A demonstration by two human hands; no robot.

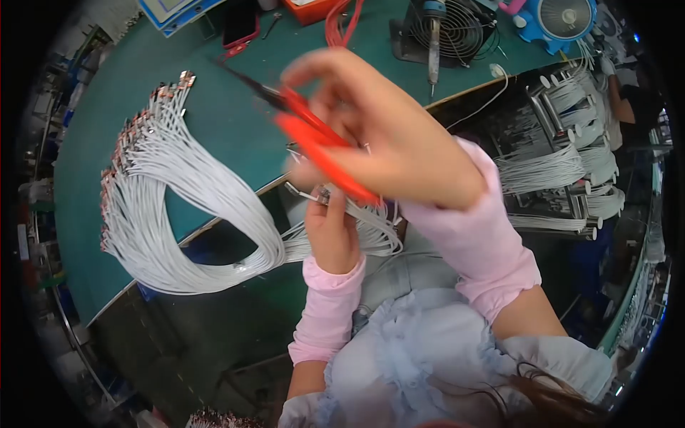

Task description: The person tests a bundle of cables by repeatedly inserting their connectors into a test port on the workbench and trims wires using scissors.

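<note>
While the left hand (pixel 332 232) pinches cable (pixel 307 194), the right hand (pixel 389 132) arches above.

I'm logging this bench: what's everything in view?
Table: one, green, centre-left
Looped cables: many, white, over table edge
Hand tool: one, red, right hand
Phone: one, dark, top
Wires: several, red, top
Box: one, orange, top
Boxy item: one, blue, top left
Round grille: one, black, top right
Slim tool: one, blue-silver, before grille
Fan: one, blue, top right
Racked cables: many, white, right
Left hand: one, pink cuff, centre
Right hand: one, pink cuff, above left hand
</note>
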